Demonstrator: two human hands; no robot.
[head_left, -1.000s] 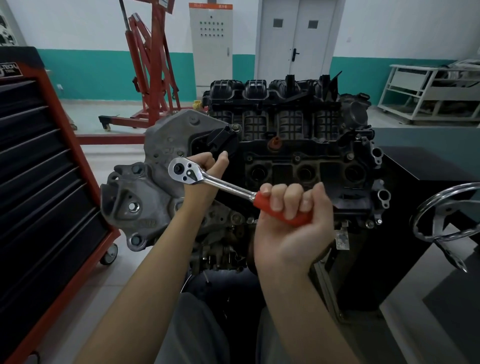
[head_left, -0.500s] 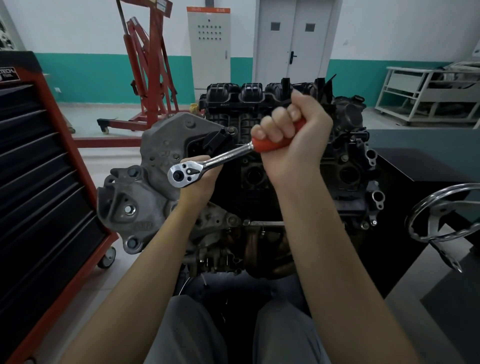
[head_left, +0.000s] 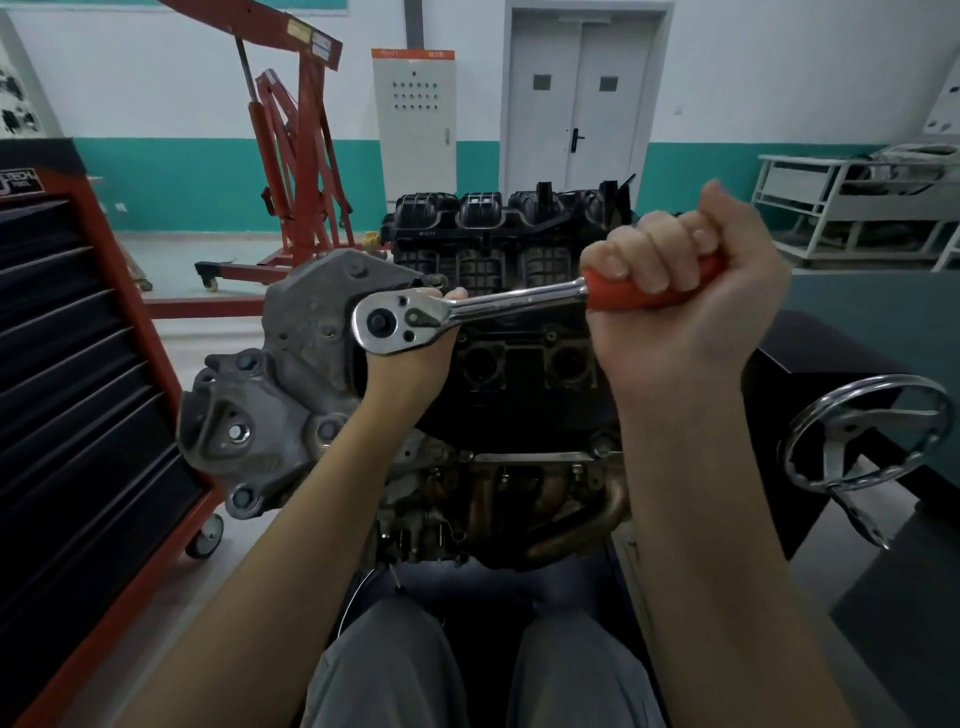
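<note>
A chrome ratchet wrench (head_left: 467, 312) with a red grip lies across the front of a dark engine (head_left: 519, 374) on a stand. My right hand (head_left: 675, 306) grips the red handle at the upper right, fist closed round it. My left hand (head_left: 415, 358) sits behind the ratchet head, fingers wrapped around whatever hangs under the head; the socket and the bolt are hidden. The handle points right and slightly up. A grey cast bracket (head_left: 270, 405) is bolted to the engine's left end.
A red and black tool cabinet (head_left: 78, 415) on castors stands close on the left. A red engine hoist (head_left: 296, 171) is behind. A chrome handwheel (head_left: 867, 436) juts from the dark stand on the right. My knees (head_left: 483, 670) are below the engine.
My right hand swung the handle up from low right to upper right, then slightly down and right. The ratchet head and left hand stayed at the same spot.
</note>
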